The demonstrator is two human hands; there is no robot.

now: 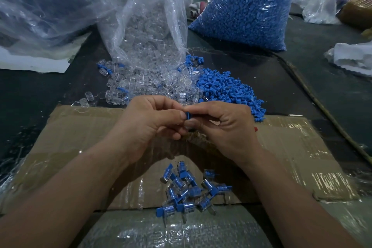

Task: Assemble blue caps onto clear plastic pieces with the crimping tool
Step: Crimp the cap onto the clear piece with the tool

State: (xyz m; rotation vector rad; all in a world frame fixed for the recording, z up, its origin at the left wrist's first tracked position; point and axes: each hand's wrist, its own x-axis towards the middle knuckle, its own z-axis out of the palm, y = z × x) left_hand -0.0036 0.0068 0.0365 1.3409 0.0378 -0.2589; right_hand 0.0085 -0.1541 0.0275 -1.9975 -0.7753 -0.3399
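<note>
The left hand (149,121) and the right hand (225,125) meet fingertip to fingertip above the cardboard (80,127). Both have curled fingers and pinch one blue cap (188,116) between them. Gripping it from both sides probably lets the thumbs line it up and press it home. I cannot tell whether a clear piece sits behind it in the left hand's fingers. No crimping tool shows, so the pressing seems to be done by fingers alone.

Just beyond the left hand lies a heap of clear pieces (153,84), spilled from an open bag (145,26). Just beyond the right hand lies a heap of loose caps (227,88). Each stock is likely kept on the side of the hand that fetches it.

Below the wrists, toward the person, lies a small pile of finished pieces (187,189), where a completed one can simply be dropped.
</note>
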